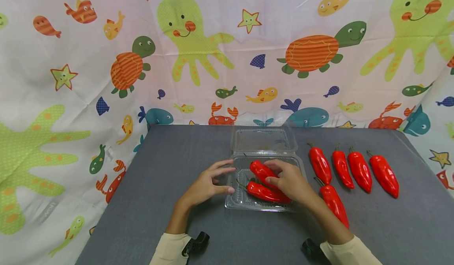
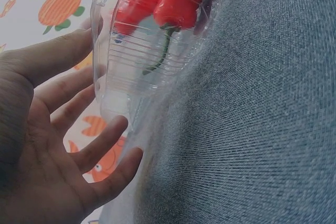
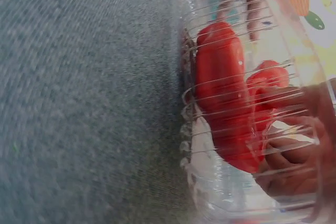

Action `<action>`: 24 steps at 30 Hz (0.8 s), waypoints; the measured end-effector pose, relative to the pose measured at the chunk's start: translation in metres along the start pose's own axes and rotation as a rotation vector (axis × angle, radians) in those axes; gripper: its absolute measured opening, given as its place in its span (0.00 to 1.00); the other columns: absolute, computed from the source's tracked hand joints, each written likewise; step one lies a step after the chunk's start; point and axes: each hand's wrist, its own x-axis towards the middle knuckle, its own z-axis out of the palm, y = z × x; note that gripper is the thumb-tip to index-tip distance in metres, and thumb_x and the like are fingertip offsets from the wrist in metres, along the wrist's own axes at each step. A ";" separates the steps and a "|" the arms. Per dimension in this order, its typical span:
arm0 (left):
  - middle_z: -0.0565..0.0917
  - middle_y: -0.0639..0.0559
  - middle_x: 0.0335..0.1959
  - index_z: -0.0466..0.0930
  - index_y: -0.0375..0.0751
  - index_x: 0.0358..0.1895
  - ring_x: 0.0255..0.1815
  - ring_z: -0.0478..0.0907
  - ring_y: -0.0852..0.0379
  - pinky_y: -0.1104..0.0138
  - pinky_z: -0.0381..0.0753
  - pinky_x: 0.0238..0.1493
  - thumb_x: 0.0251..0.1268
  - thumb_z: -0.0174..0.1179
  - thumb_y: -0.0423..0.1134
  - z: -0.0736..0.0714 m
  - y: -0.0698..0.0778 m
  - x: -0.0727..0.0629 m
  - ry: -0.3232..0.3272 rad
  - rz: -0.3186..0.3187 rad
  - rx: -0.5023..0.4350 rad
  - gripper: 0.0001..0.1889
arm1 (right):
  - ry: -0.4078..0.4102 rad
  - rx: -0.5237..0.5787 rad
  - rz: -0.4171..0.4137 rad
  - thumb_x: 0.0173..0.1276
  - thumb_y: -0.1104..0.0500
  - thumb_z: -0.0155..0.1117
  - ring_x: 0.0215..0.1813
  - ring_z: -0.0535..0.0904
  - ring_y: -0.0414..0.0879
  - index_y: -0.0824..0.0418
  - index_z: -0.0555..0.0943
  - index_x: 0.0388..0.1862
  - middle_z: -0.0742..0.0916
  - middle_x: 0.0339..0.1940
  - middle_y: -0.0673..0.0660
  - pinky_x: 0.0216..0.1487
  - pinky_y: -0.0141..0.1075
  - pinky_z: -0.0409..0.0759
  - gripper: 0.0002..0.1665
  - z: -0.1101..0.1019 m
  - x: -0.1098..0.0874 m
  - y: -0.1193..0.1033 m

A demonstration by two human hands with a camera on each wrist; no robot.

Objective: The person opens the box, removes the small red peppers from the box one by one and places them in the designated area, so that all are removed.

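Observation:
A clear plastic clamshell box point(image 1: 238, 202) lies with its lid point(image 1: 262, 139) folded back. Inside, a red pepper point(image 1: 266, 193) rests near the front wall, its green stem toward the left. My right hand point(image 1: 291, 180) reaches into the box and grips a second red pepper point(image 1: 261, 171) between thumb and fingers, just behind the first. At the box's left side is my left hand point(image 1: 209, 184), fingers spread and holding nothing, fingertips close to the wall. Through the clear wall, the right wrist view shows the front pepper point(image 3: 220, 77) and the right fingers point(image 3: 289, 156).
Right of the box, several red peppers lie on the grey cloth, among them a front pepper point(image 1: 334, 205) beside my right forearm and a far-right pepper point(image 1: 384, 175). A curtain point(image 1: 213, 60) printed with sea animals hangs behind the grey table point(image 1: 159, 154).

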 end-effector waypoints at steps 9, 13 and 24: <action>0.65 0.59 0.82 0.77 0.46 0.75 0.81 0.62 0.51 0.42 0.74 0.69 0.66 0.75 0.46 0.000 0.000 0.000 0.000 0.000 0.010 0.34 | 0.044 0.037 0.024 0.68 0.61 0.77 0.53 0.85 0.56 0.57 0.79 0.72 0.89 0.59 0.62 0.51 0.50 0.88 0.33 -0.018 -0.013 -0.009; 0.66 0.59 0.82 0.77 0.46 0.75 0.81 0.63 0.51 0.42 0.74 0.68 0.66 0.74 0.46 -0.001 0.000 -0.001 0.008 0.004 0.010 0.34 | 0.064 0.049 0.020 0.69 0.60 0.77 0.54 0.86 0.58 0.57 0.78 0.74 0.88 0.61 0.64 0.52 0.52 0.88 0.35 -0.024 -0.020 -0.015; 0.65 0.58 0.83 0.77 0.45 0.75 0.81 0.63 0.48 0.41 0.74 0.68 0.67 0.74 0.46 0.000 0.001 -0.001 0.009 0.006 0.018 0.34 | 0.139 0.055 0.027 0.69 0.57 0.77 0.54 0.87 0.58 0.57 0.75 0.76 0.89 0.59 0.64 0.52 0.53 0.88 0.38 -0.044 -0.041 -0.024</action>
